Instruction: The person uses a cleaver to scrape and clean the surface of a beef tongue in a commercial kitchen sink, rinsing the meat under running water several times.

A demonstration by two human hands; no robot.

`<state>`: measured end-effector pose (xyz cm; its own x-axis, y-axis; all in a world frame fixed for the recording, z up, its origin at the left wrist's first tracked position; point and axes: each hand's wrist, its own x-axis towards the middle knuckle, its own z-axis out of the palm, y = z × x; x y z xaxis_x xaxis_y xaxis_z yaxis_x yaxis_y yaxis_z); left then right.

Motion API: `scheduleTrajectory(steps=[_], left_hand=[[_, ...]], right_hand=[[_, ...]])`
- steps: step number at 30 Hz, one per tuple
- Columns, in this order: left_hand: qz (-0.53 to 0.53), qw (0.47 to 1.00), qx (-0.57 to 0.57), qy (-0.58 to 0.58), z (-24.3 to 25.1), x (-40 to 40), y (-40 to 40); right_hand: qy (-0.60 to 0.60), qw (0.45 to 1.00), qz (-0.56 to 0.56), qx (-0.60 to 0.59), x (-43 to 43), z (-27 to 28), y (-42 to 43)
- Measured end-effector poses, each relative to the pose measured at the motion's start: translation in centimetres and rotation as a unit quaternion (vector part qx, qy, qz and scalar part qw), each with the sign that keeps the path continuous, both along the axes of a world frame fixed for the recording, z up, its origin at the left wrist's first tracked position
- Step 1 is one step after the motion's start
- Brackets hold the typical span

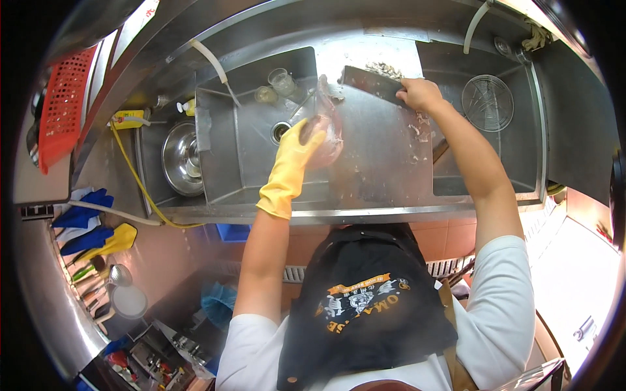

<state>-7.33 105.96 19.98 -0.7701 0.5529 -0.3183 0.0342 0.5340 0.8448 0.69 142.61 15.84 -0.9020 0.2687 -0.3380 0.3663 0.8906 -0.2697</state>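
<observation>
My left hand [297, 155], in a yellow rubber glove, grips a long piece of raw pinkish meat [326, 141]. The meat has a narrow end pointing away from me and lies over the border between the left sink basin and the metal work surface [376, 146]. My bare right hand [421, 94] is closed around a cleaver's handle. The cleaver's broad blade [372, 84] points left across the far part of that surface. Against the blade's far side lies a heap of pale scraps [384, 70]. Smaller scraps [419, 133] are scattered nearer to me.
Two glass jars [282, 82] and a drain [280, 131] are in the left basin [264, 171]. A wire strainer [487, 103] rests in the right basin. White hoses [211, 61] hang over both. Farther left are a steel bowl [176, 159] and a red plastic basket [66, 105].
</observation>
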Motion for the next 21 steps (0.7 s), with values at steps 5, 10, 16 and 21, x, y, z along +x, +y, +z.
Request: scheduleTrajectory(steps=[5, 10, 16, 21], left_hand=[[-0.043, 0.991, -0.114, 0.057, 1.6, -0.2, 0.5], [-0.109, 0.967, -0.170, 0.152, 0.3, 0.2, 1.3], [-0.128, 0.990, -0.026, -0.046, 1.1, -1.3, 2.2], [-0.032, 0.978, 0.011, -0.207, -1.9, -2.7, -0.5]], right_hand=[[0.000, 0.996, 0.002, -0.085, 9.2, -1.6, -3.7], [0.013, 0.980, -0.167, -0.104, 9.6, -1.9, -0.8], [0.140, 0.982, 0.028, -0.123, 6.6, 0.0, -7.4], [0.126, 0.983, -0.038, -0.125, 0.9, -2.9, -7.1]])
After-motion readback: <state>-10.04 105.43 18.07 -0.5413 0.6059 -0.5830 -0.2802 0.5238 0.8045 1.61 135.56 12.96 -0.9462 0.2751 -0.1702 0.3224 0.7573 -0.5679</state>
